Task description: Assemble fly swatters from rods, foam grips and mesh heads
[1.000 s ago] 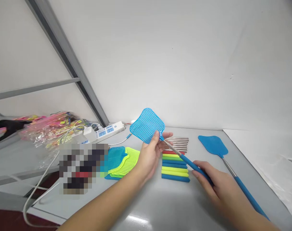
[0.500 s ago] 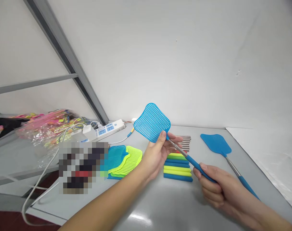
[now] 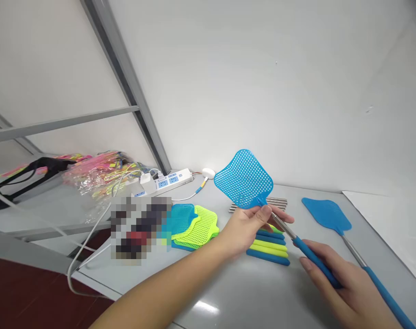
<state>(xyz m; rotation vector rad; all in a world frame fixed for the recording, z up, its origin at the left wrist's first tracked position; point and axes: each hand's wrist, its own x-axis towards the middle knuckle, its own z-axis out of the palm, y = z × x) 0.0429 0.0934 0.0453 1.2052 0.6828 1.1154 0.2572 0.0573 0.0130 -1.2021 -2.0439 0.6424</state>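
A blue fly swatter (image 3: 244, 178) with a mesh head, a thin metal shaft and a blue grip is held up over the table. My left hand (image 3: 244, 228) pinches it at the neck, thumb on top, other fingers stretched behind the shaft. Around the blue grip is my right hand (image 3: 348, 283), its thumb lifted a little off it. Under the swatter lie several blue and yellow-green handle grips (image 3: 269, 252) and a row of metal rods (image 3: 278, 202), partly hidden by my left hand. A second blue swatter (image 3: 327, 214) rests on the right.
Blue and yellow-green mesh swatter heads (image 3: 196, 226) are stacked left of my hands. Behind them stands a white power strip (image 3: 173, 180) with cables. Plastic-wrapped goods (image 3: 98, 173) fill the far left beside a metal frame post (image 3: 142, 109). A blurred patch covers something near the stack.
The view has swung left, so things appear further right. My right hand has loosened from a closed fist on the grip, its thumb moving away. My left hand still holds the neck.
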